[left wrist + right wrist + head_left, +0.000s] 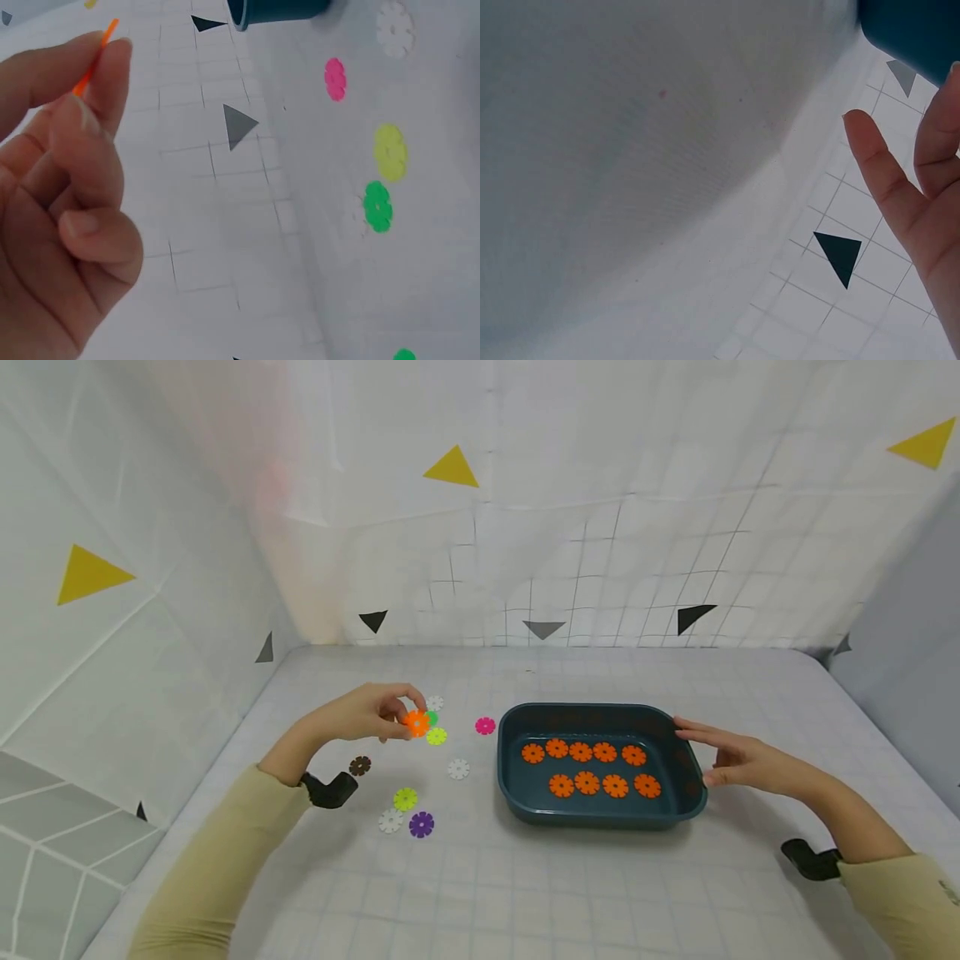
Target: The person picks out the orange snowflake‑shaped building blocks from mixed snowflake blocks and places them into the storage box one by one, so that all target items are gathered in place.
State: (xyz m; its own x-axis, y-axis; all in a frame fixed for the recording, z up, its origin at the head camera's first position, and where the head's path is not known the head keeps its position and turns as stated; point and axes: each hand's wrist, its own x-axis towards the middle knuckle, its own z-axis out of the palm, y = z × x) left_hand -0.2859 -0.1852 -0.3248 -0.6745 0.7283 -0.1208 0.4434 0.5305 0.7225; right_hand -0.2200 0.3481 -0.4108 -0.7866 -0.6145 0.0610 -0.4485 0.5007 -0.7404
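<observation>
Both arms wear long sleeves of a pale tan, beige cloth that end at the wrists. A black camera mount is strapped at each wrist, left wrist mount (330, 790) and right wrist mount (812, 862). The hands are bare.

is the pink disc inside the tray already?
No, the pink disc lies on the table just left of the blue tray, which holds only orange discs.

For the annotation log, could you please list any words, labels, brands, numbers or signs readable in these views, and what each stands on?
None: no readable text in any view.
Backdrop: only plain yellow, black and grey triangles.
Tray, orange disc in left hand: unmarked.
</observation>
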